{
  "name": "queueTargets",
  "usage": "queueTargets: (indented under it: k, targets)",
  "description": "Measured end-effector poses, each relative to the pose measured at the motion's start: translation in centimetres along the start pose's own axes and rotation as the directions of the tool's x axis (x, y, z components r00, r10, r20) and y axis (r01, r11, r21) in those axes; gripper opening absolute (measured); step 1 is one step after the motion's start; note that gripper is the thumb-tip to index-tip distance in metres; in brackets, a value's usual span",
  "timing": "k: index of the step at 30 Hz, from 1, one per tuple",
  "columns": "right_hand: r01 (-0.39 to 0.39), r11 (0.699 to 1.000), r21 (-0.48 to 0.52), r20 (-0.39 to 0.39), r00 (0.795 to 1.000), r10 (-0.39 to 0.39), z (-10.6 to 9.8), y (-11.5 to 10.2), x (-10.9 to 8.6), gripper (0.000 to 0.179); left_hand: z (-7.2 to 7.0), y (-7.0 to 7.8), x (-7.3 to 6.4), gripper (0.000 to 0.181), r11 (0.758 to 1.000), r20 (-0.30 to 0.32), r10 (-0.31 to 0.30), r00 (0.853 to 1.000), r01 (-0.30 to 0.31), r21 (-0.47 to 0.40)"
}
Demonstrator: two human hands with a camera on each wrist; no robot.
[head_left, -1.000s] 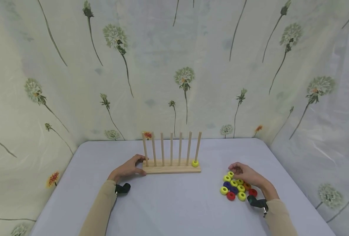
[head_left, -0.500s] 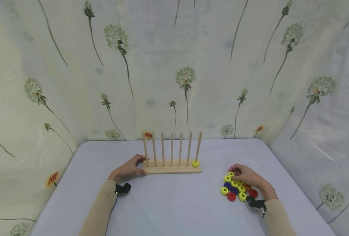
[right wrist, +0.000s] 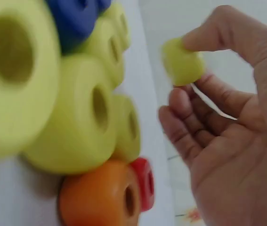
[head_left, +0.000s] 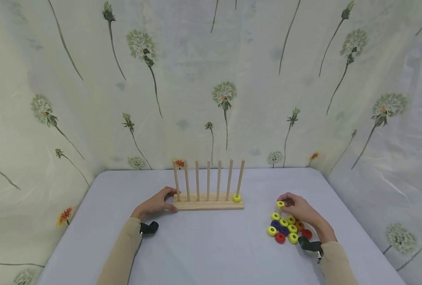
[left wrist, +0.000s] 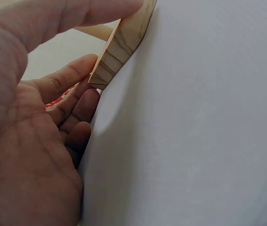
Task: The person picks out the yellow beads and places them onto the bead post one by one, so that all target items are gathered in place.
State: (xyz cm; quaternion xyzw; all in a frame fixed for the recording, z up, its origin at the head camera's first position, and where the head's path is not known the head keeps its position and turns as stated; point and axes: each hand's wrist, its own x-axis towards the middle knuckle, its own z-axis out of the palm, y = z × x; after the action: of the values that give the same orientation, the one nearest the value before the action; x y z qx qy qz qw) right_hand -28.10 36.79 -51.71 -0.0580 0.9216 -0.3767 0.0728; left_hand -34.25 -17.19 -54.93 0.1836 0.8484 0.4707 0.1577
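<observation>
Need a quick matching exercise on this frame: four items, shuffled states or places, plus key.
Column 1
1. Left hand
2. Right hand
3. Peg rack
4. Orange bead

Column 2
a. Pinches a yellow bead between thumb and fingers
b. Lies among the loose beads on the table
c. Grips the left end of a wooden base
d. Has one yellow bead on its rightmost peg, none on the others

Pairs: 1-c, 2-a, 3-d, 4-b
</observation>
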Motion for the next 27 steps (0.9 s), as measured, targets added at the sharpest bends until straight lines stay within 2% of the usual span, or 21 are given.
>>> queueTargets:
  k: [7, 13, 23, 27]
  targets:
    - [0.082, 0.997, 0.007, -0.114, 0.990, -0.081, -0.3, -2.9, -0.3, 0.033, 0.1, 0.0, 0.0, 0.076, 1.000, -0.016, -0.024, 1.000, 0.024, 0.008]
    - [0.149, 0.988, 0.036, -0.197, 0.970, -0.139, 0.2, -5.5, -0.6, 0.030, 0.0, 0.1, 0.0, 0.075, 1.000, -0.009, -0.010, 1.000, 0.010, 0.021]
    - [0.246, 0.966, 0.076, -0.311, 0.927, -0.212, 1.4, -9.1, 0.2, 0.026, -0.2, 0.2, 0.1, 0.073, 1.000, -0.006, 0.013, 1.000, -0.013, 0.001]
    - [0.316, 0.942, 0.113, -0.351, 0.900, -0.260, 1.2, -10.7, 0.9, 0.027, 0.0, 0.1, 0.0, 0.074, 1.000, -0.004, 0.019, 1.000, -0.019, -0.007]
